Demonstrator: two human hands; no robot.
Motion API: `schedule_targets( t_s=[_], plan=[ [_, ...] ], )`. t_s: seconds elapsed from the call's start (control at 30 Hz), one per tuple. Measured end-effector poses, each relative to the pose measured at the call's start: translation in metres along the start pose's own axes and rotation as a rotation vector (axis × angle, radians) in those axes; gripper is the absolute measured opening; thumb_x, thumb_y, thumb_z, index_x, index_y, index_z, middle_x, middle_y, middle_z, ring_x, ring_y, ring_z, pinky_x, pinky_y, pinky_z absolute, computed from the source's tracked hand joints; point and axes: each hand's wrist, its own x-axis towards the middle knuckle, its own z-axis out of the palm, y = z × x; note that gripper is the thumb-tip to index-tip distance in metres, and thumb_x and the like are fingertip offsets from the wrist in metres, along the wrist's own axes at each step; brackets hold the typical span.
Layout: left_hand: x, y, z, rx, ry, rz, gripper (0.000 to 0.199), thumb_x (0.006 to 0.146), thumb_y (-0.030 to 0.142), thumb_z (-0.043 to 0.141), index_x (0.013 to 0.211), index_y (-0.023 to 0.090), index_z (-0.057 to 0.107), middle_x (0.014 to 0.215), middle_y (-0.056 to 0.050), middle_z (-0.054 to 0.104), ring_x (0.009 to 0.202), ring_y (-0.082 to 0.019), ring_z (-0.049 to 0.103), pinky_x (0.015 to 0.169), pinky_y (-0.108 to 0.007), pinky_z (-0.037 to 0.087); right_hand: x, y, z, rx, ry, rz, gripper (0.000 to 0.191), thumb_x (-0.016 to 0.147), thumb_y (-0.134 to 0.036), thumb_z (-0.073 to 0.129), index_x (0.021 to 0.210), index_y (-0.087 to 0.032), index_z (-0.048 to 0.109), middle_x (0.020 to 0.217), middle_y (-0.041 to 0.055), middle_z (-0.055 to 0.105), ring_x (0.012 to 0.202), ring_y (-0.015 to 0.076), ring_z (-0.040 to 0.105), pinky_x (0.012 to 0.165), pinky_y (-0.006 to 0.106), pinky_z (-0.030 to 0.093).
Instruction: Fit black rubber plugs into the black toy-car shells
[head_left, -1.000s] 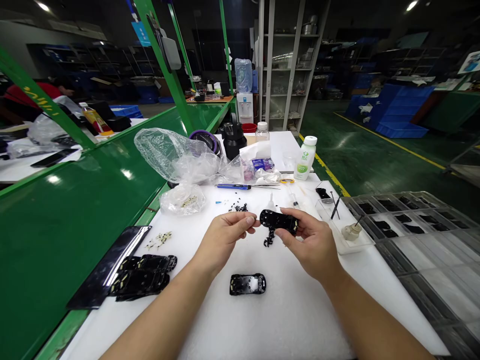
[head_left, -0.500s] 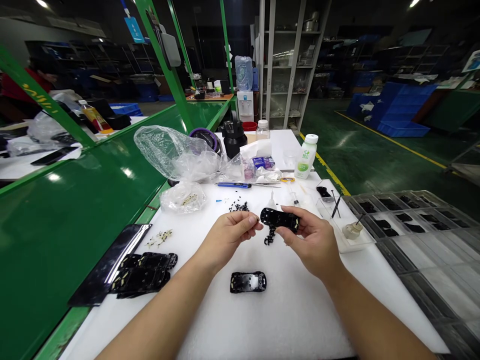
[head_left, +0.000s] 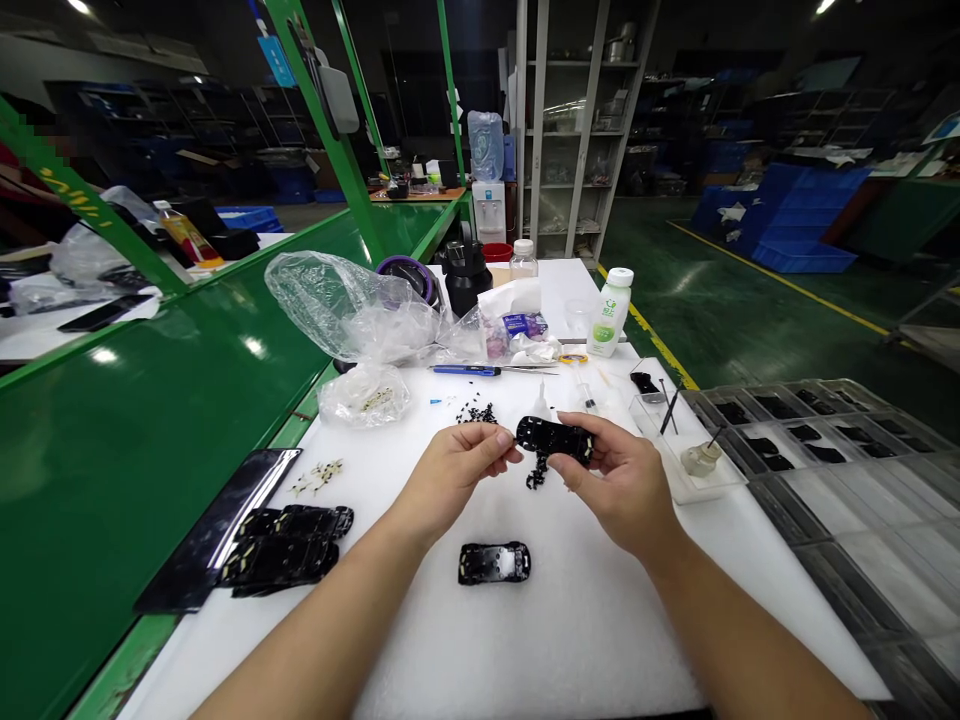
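My right hand (head_left: 616, 485) holds a black perforated plastic frame (head_left: 553, 438) by its right end, between thumb and fingers. My left hand (head_left: 452, 477) pinches the frame's left end with its fingertips. Just below the frame lies a small heap of black pieces (head_left: 536, 472) on the white foam sheet (head_left: 420, 640). A second black frame (head_left: 493, 563) rests on the foam nearer me, between my forearms. Several more black frames (head_left: 281, 548) overlap on a dark glossy panel (head_left: 217, 530) to the left.
Behind my hands lie a blue-handled screwdriver (head_left: 465, 370), tweezers, a syringe (head_left: 589, 398) and scattered black bits. Plastic bags (head_left: 349, 310) sit back left. A transparent tray (head_left: 675, 440) and a compartmented tray (head_left: 825, 470) stand right; green benches flank the left.
My hands and the black frame have shifted slightly left, and my left fingertips now meet the frame's end. The view has tilted a little.
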Motion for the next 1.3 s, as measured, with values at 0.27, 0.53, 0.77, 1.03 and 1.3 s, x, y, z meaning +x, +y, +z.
schedule_targets(
  t_s=[0.27,0.53,0.77,1.03,1.3],
  plan=[
    [0.000,0.000,-0.001,-0.017,0.013,-0.012,0.027,0.076,0.044,0.073,0.075,0.017,0.073,0.077,-0.006,0.072,0.068,-0.014,0.055,0.071,-0.028,0.043,0.000,0.001,-0.001,0.021,0.005,0.016,0.039,0.075,-0.030,0.074,0.112,-0.019,0.068,0.070,-0.0003,0.066,0.059,0.0139,0.060,0.057,0.027,0.054],
    [-0.001,0.000,-0.001,0.024,0.000,-0.006,0.024,0.078,0.042,0.071,0.074,0.018,0.073,0.075,-0.005,0.071,0.065,-0.013,0.053,0.068,-0.028,0.041,0.001,0.001,0.000,-0.026,-0.012,-0.001,0.038,0.075,-0.030,0.075,0.111,-0.020,0.068,0.072,-0.0001,0.067,0.061,0.0140,0.060,0.059,0.027,0.054],
    [-0.003,0.004,0.002,0.139,0.068,0.009,0.025,0.076,0.043,0.071,0.074,0.019,0.074,0.075,-0.005,0.072,0.066,-0.016,0.054,0.069,-0.030,0.043,0.000,0.002,0.001,-0.071,-0.007,-0.046,0.035,0.075,-0.031,0.074,0.109,-0.021,0.069,0.080,0.0022,0.070,0.065,0.0165,0.062,0.059,0.029,0.055],
    [-0.004,0.008,0.008,0.205,0.133,0.043,0.024,0.076,0.041,0.072,0.072,0.018,0.072,0.071,-0.003,0.069,0.067,-0.016,0.055,0.069,-0.030,0.044,0.000,0.000,0.003,0.001,-0.035,-0.016,0.035,0.076,-0.026,0.074,0.110,-0.021,0.069,0.077,0.0002,0.070,0.063,0.0141,0.062,0.058,0.026,0.054],
    [-0.001,-0.005,0.008,-0.142,0.091,-0.002,0.042,0.073,0.034,0.078,0.111,0.020,0.065,0.072,0.000,0.071,0.074,-0.013,0.061,0.077,-0.028,0.045,0.000,0.000,0.004,0.145,-0.068,0.101,0.037,0.075,-0.027,0.076,0.110,-0.021,0.068,0.070,-0.0020,0.065,0.055,0.0113,0.057,0.052,0.025,0.052]
  ],
)
